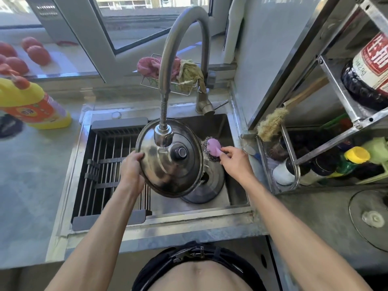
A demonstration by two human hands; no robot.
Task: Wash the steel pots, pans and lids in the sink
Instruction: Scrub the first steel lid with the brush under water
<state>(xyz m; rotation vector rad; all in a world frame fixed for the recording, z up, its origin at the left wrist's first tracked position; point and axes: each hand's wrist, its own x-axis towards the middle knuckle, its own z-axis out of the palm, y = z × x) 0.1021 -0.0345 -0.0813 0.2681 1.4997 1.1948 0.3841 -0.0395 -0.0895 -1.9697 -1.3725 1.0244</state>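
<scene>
The left hand [130, 170] is gripping the rim of the round domed steel lid [169, 159] under the gooseneck steel faucet [165, 85] while the right hand [236, 161] is pinching the pink-handled steel-wool scourer [212, 149] beside that lid; scrubbing should be proceeding from knob outward with the lid tilted.

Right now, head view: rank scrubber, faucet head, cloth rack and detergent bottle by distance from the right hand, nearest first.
1. Scrubber: held in the right hand, at the lid's right edge.
2. Faucet head: left of the hand, over the steel lid.
3. Cloth rack: behind the sink, on the ledge.
4. Detergent bottle: far left on the counter.
</scene>
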